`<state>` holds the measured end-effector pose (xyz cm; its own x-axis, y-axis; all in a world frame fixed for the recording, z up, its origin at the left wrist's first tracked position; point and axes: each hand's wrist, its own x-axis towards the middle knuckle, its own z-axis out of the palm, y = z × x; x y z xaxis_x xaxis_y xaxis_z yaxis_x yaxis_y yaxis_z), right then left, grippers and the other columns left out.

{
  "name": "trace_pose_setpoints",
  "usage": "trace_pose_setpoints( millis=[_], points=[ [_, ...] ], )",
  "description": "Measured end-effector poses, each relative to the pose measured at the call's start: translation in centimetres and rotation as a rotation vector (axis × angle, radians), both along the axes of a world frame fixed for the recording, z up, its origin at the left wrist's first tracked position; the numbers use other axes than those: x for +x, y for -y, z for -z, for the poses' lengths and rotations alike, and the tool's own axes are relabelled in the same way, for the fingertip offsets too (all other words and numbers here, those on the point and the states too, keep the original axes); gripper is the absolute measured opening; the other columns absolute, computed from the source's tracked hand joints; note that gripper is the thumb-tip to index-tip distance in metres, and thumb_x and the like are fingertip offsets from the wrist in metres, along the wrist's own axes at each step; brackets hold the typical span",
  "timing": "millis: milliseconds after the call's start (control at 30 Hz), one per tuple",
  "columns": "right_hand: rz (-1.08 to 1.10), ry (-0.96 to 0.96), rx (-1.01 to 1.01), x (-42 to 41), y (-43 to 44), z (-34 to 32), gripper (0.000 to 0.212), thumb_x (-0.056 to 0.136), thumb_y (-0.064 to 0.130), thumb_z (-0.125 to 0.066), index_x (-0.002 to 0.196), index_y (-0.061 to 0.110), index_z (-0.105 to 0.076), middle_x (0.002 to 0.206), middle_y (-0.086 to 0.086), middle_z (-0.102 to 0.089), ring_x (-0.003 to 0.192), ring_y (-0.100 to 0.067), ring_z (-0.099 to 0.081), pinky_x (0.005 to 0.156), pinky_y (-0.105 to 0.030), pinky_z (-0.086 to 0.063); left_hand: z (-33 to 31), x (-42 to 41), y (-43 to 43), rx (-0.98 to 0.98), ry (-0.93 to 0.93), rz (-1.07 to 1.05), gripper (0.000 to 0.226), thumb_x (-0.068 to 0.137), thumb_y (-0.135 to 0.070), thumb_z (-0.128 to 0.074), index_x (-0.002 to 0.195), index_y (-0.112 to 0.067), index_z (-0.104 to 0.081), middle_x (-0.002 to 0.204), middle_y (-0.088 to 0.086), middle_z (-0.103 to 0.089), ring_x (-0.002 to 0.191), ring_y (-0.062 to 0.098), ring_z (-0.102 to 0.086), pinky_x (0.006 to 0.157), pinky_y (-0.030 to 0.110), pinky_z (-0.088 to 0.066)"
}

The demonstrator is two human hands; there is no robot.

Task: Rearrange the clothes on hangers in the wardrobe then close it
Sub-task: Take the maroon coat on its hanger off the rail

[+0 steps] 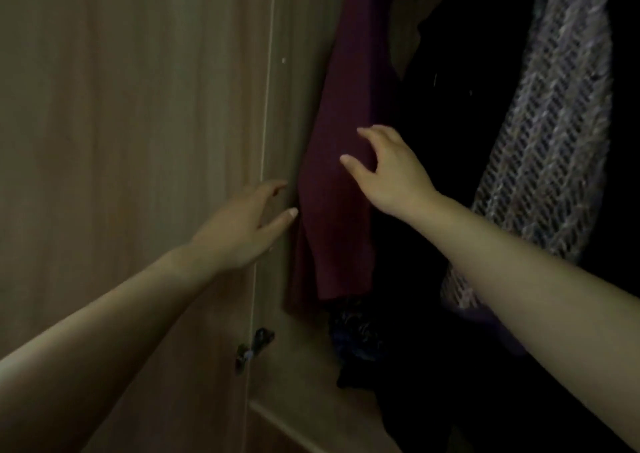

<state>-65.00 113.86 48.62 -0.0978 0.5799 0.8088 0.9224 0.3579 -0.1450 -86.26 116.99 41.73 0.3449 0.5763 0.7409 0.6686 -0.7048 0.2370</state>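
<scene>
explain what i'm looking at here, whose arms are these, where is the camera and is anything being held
There is no machine here. One camera worn on a person's head looks forward and down at their two bare arms. They face an open wardrobe with a wooden panel on the left. Inside hang a dark red garment, some very dark clothes and a grey open-knit piece. The left hand lies open at the panel's edge. The right hand is spread open against the dark red garment. Neither hand grips anything.
</scene>
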Motion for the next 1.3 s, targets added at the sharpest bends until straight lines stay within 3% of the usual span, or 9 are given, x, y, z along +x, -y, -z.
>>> trace_pose_setpoints(
  millis=[200, 367, 467, 567, 667, 833, 933, 1100, 1300],
  points=[
    [0.059, 0.013, 0.168, 0.8, -6.5, -10.9, 0.060, 0.093, 0.044, -0.049, 0.141, 0.011, -0.034, 0.146, -0.008, -0.033, 0.130, -0.019, -0.038, 0.105, -0.026, -0.030, -8.9, 2.1, -7.8, 0.138, 0.144, 0.020, 0.053, 0.092, -0.044, -0.049, 0.136, -0.015, -0.044, 0.131, 0.010, -0.053, 0.118, 0.021, -0.051, 0.089, 0.024, -0.035],
    [0.163, 0.053, 0.343, 0.1, -12.4, -19.3, 0.060, 0.092, 0.043, -0.050, 0.142, 0.012, -0.034, 0.149, -0.009, -0.028, 0.134, -0.024, -0.033, 0.106, -0.029, -0.028, -14.9, 4.9, -14.9, 0.133, 0.333, 0.191, 0.053, 0.090, -0.050, -0.049, 0.133, -0.018, -0.047, 0.123, 0.005, -0.056, 0.111, 0.021, -0.054, 0.092, 0.033, -0.043],
    [0.217, 0.106, 0.361, -0.4, -15.5, -24.4, 0.061, 0.093, 0.044, -0.048, 0.145, 0.019, -0.029, 0.154, -0.005, -0.018, 0.140, -0.024, -0.018, 0.111, -0.035, -0.021, -18.6, 7.3, -18.6, 0.128, 0.472, 0.327, 0.044, 0.094, -0.039, -0.048, 0.131, -0.016, -0.048, 0.113, -0.002, -0.055, 0.103, 0.012, -0.053, 0.084, 0.024, -0.038],
    [0.328, 0.250, 0.375, 0.2, -17.2, -26.8, 0.056, 0.093, 0.045, -0.046, 0.142, 0.020, -0.035, 0.153, -0.002, -0.022, 0.139, -0.023, -0.021, 0.110, -0.035, -0.023, -21.5, 9.6, -21.5, 0.088, 0.604, 0.478, 0.039, 0.095, -0.038, -0.047, 0.128, -0.018, -0.051, 0.104, -0.008, -0.054, 0.099, 0.010, -0.052, 0.083, 0.023, -0.036],
    [0.434, 0.350, 0.514, 2.3, -17.5, -26.8, 0.051, 0.092, 0.045, -0.048, 0.134, 0.015, -0.047, 0.143, -0.003, -0.035, 0.129, -0.022, -0.035, 0.101, -0.032, -0.032, -23.2, 11.7, -24.2, 0.140, 0.617, 0.537, 0.037, 0.095, -0.041, -0.043, 0.126, -0.021, -0.052, 0.110, -0.007, -0.057, 0.105, 0.011, -0.054, 0.088, 0.026, -0.039],
    [0.532, 0.320, 0.578, 7.4, -16.6, -26.7, 0.042, 0.089, 0.044, -0.055, 0.119, 0.015, -0.059, 0.125, -0.003, -0.050, 0.112, -0.018, -0.049, 0.086, -0.026, -0.037, -25.5, 16.0, -27.4, 0.263, 0.653, 0.612, 0.040, 0.096, -0.041, -0.041, 0.130, -0.023, -0.051, 0.130, 0.000, -0.055, 0.118, 0.015, -0.051, 0.103, 0.039, -0.041],
    [0.548, 0.315, 0.590, 9.5, -16.6, -27.7, 0.038, 0.085, 0.039, -0.064, 0.116, 0.017, -0.061, 0.118, -0.004, -0.058, 0.108, -0.019, -0.054, 0.088, -0.029, -0.043, -27.6, 18.0, -27.8, 0.338, 0.627, 0.593, 0.039, 0.097, -0.039, -0.042, 0.132, -0.024, -0.049, 0.133, 0.000, -0.051, 0.118, 0.014, -0.049, 0.099, 0.030, -0.039],
    [0.588, 0.325, 0.422, 11.7, -17.8, -31.5, 0.048, 0.086, 0.027, -0.065, 0.130, 0.012, -0.051, 0.131, -0.008, -0.053, 0.120, -0.022, -0.049, 0.100, -0.033, -0.039, -32.7, 20.5, -29.3, 0.376, 0.525, 0.506, 0.042, 0.097, -0.040, -0.040, 0.136, -0.024, -0.044, 0.139, 0.004, -0.045, 0.123, 0.017, -0.043, 0.094, 0.023, -0.030],
    [0.869, 0.365, 0.261, 13.7, -18.2, -34.9, 0.035, 0.092, 0.034, -0.053, 0.125, 0.021, -0.055, 0.120, -0.005, -0.060, 0.106, -0.023, -0.057, 0.083, -0.039, -0.050, -36.2, 22.1, -33.0, 0.400, 0.479, 0.419, 0.043, 0.095, -0.040, -0.042, 0.133, -0.021, -0.046, 0.136, 0.007, -0.047, 0.121, 0.022, -0.047, 0.100, 0.033, -0.038]
  ],
)
